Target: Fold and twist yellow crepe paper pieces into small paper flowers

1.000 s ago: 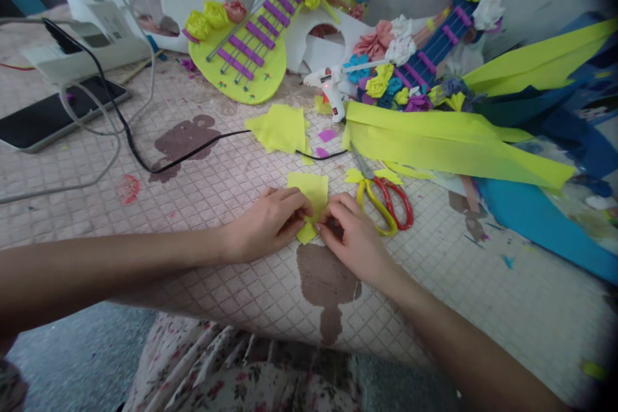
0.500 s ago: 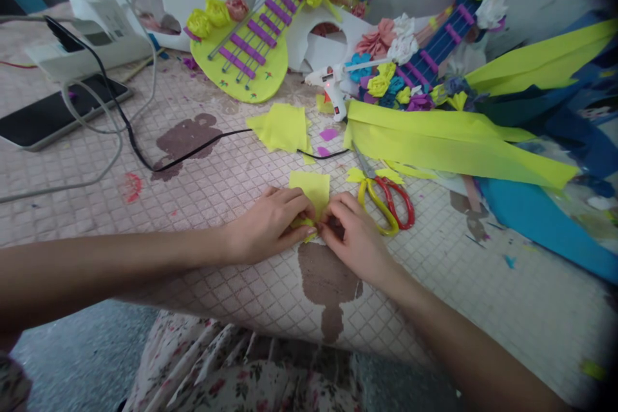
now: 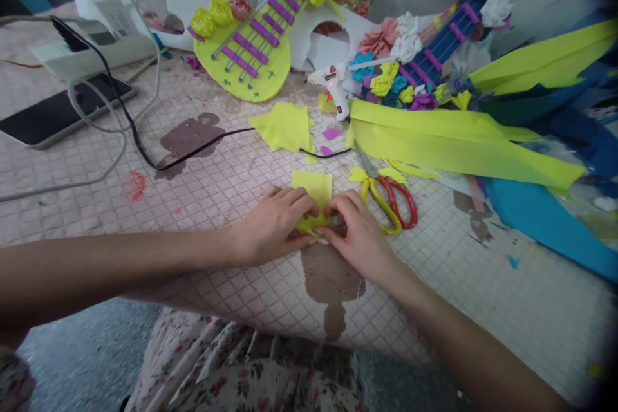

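The patterned tabletop (image 3: pixel 226 199) is partly covered by long yellow strips (image 3: pixel 449 132). The left hand (image 3: pixel 277 222) and right hand (image 3: pixel 360 232) are curled nearly closed; just beside the right, scissors (image 3: pixel 374 174) are laid. Between them, a yellow paper piece (image 3: pixel 313 187) is held by both at its near end.

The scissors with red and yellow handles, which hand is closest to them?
Right. The right hand is close beside the scissors, on their left; the left hand is farther left, across the yellow paper.
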Action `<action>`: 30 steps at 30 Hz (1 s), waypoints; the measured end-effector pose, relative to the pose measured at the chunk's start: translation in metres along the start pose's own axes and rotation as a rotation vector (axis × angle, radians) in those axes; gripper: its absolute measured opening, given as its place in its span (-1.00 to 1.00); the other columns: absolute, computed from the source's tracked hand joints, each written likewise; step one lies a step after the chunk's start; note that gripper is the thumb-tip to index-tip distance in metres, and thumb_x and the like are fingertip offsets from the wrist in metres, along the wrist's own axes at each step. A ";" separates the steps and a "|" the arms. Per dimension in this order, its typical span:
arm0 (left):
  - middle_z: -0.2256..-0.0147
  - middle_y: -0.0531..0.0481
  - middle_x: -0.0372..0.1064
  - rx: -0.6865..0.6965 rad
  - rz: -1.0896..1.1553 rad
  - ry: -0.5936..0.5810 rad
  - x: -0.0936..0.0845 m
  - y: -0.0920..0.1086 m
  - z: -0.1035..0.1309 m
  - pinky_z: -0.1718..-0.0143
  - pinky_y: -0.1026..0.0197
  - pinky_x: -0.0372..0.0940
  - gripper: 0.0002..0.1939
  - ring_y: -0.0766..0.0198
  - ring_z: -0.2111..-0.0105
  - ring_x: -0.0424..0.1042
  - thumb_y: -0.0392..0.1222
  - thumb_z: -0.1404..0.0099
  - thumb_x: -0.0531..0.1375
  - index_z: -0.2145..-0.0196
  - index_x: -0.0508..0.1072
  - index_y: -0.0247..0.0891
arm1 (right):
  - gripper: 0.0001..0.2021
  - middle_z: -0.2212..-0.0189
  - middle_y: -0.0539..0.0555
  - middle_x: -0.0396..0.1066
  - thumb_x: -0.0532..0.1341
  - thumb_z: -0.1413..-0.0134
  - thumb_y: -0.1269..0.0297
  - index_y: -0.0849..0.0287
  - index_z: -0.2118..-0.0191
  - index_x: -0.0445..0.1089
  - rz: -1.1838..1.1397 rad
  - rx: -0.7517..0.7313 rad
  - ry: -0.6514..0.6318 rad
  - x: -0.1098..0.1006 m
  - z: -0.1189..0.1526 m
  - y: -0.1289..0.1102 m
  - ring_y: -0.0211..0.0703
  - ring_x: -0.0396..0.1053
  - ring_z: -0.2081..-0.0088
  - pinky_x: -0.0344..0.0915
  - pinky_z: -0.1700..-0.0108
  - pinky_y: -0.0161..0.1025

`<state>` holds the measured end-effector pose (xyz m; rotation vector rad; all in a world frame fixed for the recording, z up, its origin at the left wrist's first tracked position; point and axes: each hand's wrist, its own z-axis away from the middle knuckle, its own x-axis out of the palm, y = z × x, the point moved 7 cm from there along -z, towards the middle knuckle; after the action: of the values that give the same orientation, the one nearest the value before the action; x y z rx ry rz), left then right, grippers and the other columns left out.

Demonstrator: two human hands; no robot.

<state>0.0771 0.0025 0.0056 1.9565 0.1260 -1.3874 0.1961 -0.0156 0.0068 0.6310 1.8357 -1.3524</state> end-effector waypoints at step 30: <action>0.34 0.02 0.30 -0.108 0.375 0.234 -0.023 -0.028 -0.006 0.40 0.32 0.24 -0.95 0.39 0.43 0.29 -0.29 -0.28 0.10 0.27 0.32 -0.29 | -0.92 0.31 0.06 0.25 0.10 -0.12 0.44 0.12 0.27 0.21 -0.016 0.002 0.105 -0.010 -0.001 0.004 -0.16 0.27 0.31 0.24 0.29 -0.19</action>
<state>0.0596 0.0338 0.0121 1.9264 -0.0549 -0.8923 0.2044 -0.0131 0.0128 0.7021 1.9268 -1.3544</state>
